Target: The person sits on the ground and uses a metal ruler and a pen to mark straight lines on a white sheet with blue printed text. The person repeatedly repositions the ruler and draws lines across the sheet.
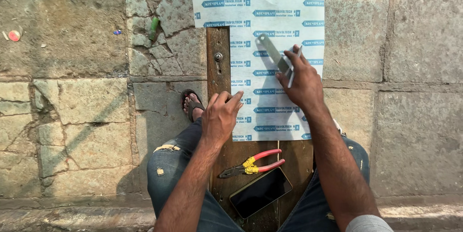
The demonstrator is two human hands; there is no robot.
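Seemingly thin, light and floppy, the white printed sheet lies over the wooden board, pinned near its left edge by the left hand, fingers curled, while the right hand has closed on a flat metal tool.

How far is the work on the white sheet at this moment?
Done: the white printed sheet lies flat over the wooden board. In hand: the left hand presses the sheet's left edge, while the right hand holds a metal tool on it. No cut line shows. Pliers and phone lie untouched.
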